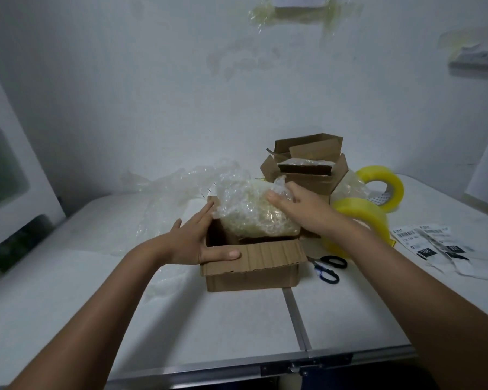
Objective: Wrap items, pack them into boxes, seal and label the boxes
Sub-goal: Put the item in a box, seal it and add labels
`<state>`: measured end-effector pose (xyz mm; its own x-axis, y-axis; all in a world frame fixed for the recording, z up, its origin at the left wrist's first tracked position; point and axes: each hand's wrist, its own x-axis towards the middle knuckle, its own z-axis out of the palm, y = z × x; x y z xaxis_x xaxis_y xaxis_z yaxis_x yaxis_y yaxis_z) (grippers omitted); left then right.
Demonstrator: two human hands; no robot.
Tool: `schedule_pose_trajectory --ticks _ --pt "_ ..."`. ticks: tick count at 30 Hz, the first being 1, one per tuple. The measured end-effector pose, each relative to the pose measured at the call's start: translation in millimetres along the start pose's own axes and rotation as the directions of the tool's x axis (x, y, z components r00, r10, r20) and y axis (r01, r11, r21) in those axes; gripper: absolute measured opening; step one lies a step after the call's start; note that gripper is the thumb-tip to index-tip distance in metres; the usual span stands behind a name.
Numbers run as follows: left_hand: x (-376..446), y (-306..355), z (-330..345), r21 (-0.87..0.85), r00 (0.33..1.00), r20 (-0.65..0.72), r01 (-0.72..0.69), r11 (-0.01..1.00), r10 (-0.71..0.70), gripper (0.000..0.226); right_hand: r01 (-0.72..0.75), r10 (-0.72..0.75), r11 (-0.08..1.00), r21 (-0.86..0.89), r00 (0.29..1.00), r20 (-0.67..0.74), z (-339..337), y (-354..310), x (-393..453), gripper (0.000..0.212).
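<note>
1. right hand [292,205] has its grip curled over the top right of the bubble-wrapped bundle [254,209], fingers bent into the wrap and thumb against its near side.
2. left hand [196,240] has its grip spread on the small open box [251,266]: straight fingers lie along the left flap and touch the wrap's edge, and the thumb rests flat on the folded-down front flap.
3. the bundle sits partly inside the box, most of it above the rim; it fills the right part of the opening, with a dark gap at the left.
4. the box stands on the white tabletop [223,319], just beyond a metal seam that runs toward the near edge.
5. behind it, a second open box [307,170] holds another wrapped item.
6. two rolls of yellow tape [378,190] stand at the right, one partly hidden by the right forearm.
7. black-handled scissors [328,267] lie just right of the small box.
8. printed labels [431,242] lie further right.
9. loose bubble wrap [181,181] is spread at the back left.
</note>
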<state>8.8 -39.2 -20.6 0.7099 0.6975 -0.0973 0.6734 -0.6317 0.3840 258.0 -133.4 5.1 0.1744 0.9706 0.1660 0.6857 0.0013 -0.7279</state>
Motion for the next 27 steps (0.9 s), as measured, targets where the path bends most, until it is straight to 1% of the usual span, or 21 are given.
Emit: schedule_pose_trajectory --ticks 1,2,5,8,10,12,14,16,17,18,20,21,22,24,27 --pt "1 -1 1 -0.010 1.000 -0.007 -0.007 1.000 0.007 0.114 -0.002 0.005 0.998 -0.070 0.999 0.046 0 1 1 0.088" --pt "1 -2 1 -0.016 1.000 -0.016 -0.015 1.000 0.015 0.113 0.007 0.003 0.992 -0.125 0.996 0.085 0 2 2 0.089" --pt "0 0 2 -0.030 0.999 -0.037 -0.027 0.999 0.026 0.108 0.063 -0.034 0.971 -0.230 0.991 0.128 -1 0 4 0.077" --pt "-1 2 3 -0.048 0.998 -0.060 -0.030 0.998 0.027 0.106 0.072 -0.027 0.963 -0.258 0.984 0.176 -2 -7 4 0.067" --pt "-1 3 4 -0.057 0.996 -0.086 -0.033 0.998 0.028 0.111 0.111 -0.041 0.954 -0.278 0.968 0.246 -1 -14 1 0.057" --pt "-3 4 4 -0.052 0.996 -0.087 -0.021 0.998 0.017 0.113 0.177 -0.040 0.906 -0.384 0.940 0.338 6 -18 -1 0.057" --pt "-5 5 4 -0.016 0.998 -0.061 -0.008 1.000 0.007 0.106 0.184 -0.009 0.868 -0.462 0.935 0.356 12 -19 -1 0.057" --pt "-7 6 3 0.015 0.999 -0.044 0.009 1.000 -0.009 0.102 0.155 -0.016 0.887 -0.436 0.952 0.307 12 -19 1 0.055" --pt "-7 7 3 0.025 0.999 -0.041 0.015 1.000 -0.014 0.102 0.153 -0.044 0.909 -0.387 0.960 0.275 11 -20 3 0.051" --pt "-7 8 3 0.033 0.999 -0.040 0.016 0.999 -0.015 0.100 0.165 -0.092 0.938 -0.304 0.966 0.241 9 -22 4 0.044" --pt "-6 9 2 0.045 0.999 -0.033 0.012 0.999 -0.010 0.099 0.206 -0.189 0.976 -0.067 0.961 0.200 8 -27 5 0.027" --pt "-5 9 1 0.044 1.000 -0.027 0.005 0.999 -0.004 0.098 0.216 -0.215 0.976 0.016 0.954 0.207 10 -30 4 0.024" --pt "-5 9 0 0.033 1.000 -0.019 0.002 0.999 -0.001 0.095 0.221 -0.226 0.974 0.047 0.947 0.227 14 -32 4 0.023" --pt "-6 6 -1 0.010 1.000 -0.013 0.000 1.000 0.000 0.088 0.219 -0.210 0.976 0.005 0.932 0.296 28 -32 9 0.021" --pt "-8 3 -5 0.025 0.999 -0.028 0.028 0.999 -0.028 0.075 0.207 -0.136 0.969 -0.134 0.902 0.409 45 -36 19 0.018"
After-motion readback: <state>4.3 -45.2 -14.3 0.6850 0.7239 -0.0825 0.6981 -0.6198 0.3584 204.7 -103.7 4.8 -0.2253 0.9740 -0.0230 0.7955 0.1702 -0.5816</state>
